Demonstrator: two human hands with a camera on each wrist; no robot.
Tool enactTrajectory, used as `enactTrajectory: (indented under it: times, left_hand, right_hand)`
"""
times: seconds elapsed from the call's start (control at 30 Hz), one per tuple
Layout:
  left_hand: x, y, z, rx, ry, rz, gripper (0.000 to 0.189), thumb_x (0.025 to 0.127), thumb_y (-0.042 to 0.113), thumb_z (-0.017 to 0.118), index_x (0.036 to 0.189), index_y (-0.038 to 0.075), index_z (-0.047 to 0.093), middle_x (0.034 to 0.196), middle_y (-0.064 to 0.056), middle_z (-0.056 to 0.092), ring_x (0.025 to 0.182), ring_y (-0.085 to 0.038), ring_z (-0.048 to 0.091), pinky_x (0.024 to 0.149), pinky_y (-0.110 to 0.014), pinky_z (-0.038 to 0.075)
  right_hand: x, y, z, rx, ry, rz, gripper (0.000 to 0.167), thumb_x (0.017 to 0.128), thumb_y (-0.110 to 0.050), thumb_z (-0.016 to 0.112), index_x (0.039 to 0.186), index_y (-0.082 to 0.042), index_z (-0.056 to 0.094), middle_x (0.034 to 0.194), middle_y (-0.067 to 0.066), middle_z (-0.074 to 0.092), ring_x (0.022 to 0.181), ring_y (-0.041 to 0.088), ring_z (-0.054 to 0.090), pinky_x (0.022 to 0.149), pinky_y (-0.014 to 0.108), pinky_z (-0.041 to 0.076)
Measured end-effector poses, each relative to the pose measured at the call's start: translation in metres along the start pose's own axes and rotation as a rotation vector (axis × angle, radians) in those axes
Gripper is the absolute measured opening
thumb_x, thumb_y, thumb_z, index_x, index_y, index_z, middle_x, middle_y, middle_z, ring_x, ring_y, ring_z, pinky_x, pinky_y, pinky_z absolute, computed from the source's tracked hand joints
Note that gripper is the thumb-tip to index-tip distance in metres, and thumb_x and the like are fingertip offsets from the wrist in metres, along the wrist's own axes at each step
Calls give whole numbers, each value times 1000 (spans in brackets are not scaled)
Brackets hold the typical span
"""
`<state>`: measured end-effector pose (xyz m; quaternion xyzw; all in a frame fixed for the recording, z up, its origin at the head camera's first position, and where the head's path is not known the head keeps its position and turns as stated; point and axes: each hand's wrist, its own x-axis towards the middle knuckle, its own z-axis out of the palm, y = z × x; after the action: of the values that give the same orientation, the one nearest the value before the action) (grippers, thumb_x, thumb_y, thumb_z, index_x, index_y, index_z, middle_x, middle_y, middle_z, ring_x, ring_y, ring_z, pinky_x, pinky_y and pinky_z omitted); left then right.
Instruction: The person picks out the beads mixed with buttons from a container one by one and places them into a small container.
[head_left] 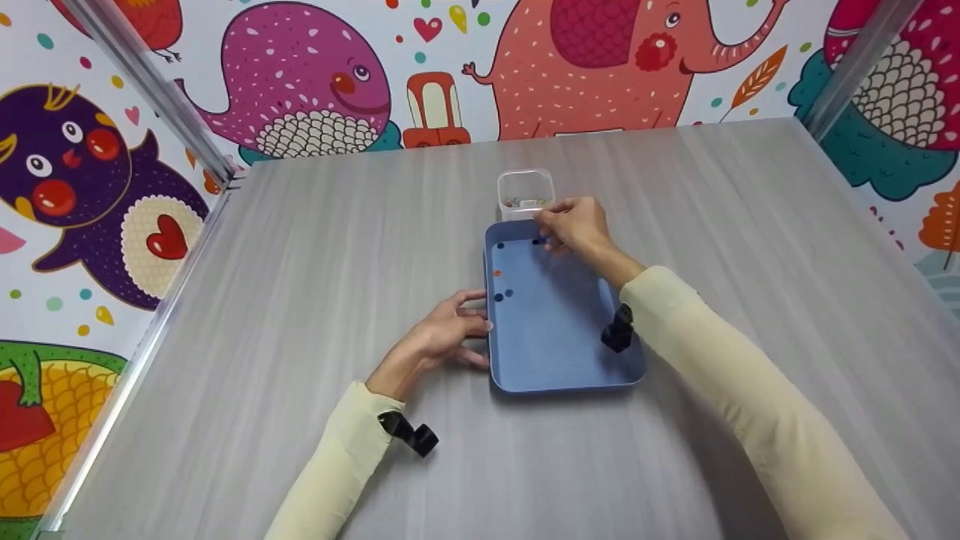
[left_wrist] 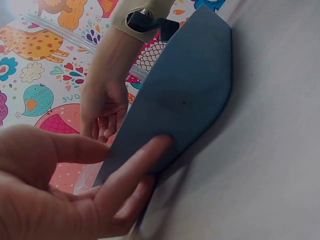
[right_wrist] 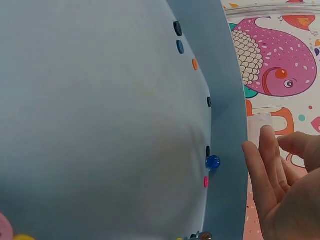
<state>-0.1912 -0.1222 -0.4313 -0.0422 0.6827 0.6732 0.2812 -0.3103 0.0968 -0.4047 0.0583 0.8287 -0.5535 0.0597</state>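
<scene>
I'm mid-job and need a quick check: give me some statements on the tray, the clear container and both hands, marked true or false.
1. The clear container stands beyond the far end of the blue tray. True.
2. The container is empty. False: small pieces lie in it.
3. The right hand is at the tray's far end. True.
4. A small orange piece lies in the tray, near its left side. True.
5. The tray lies upside down. False: its open side faces up.
6. Both hands are on the tray's right. False: the left hand touches its left side.
</scene>
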Motion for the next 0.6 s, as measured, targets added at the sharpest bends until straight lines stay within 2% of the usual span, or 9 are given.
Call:
enactTrajectory:
  times: [0.27, 0.6]
  left_hand:
    - [0, 0, 0, -4, 0, 3, 64, 94, -5, 52, 153, 6, 30, 146, -26, 46, 121, -36, 59, 66, -41, 66]
    - [1, -1, 0, -1, 7, 8, 64, 94, -5, 52, 153, 6, 30, 146, -26, 47, 119, -34, 60, 63, -40, 66]
  right_hand:
    - [-1, 5, 1, -38, -11, 52, 28, 94, -27, 71, 108, -3, 71, 90, 14, 74, 52, 11, 65, 54, 31, 63]
    - [3, 15, 2, -65, -14, 84, 27, 91, -25, 73, 103, 0, 73, 73, 4, 71, 48, 9, 65, 49, 29, 62]
